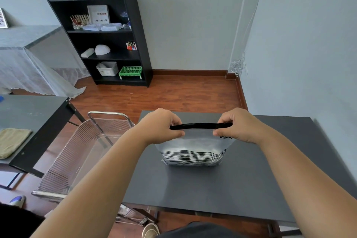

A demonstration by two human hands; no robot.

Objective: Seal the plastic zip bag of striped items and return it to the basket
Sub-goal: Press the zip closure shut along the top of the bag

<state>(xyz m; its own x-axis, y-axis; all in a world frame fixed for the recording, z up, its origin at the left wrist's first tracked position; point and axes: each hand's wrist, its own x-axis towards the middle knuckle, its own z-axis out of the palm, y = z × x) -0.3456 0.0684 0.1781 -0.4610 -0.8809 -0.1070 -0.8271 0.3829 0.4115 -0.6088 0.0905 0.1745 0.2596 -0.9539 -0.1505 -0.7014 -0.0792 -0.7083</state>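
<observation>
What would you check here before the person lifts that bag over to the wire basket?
1. Both hands grip the bag: ok. The left hand and right hand pinch the ends of the black zip strip.
2. Zip pressed shut along its whole length: cannot tell.
3. Zip bag stands upright on the dark table: ok.
4. Striped items sit low, clear of the zip: ok.
5. Basket within reach, left of the table: ok.
6. Room inside the basket: ok; it looks empty.
</observation>
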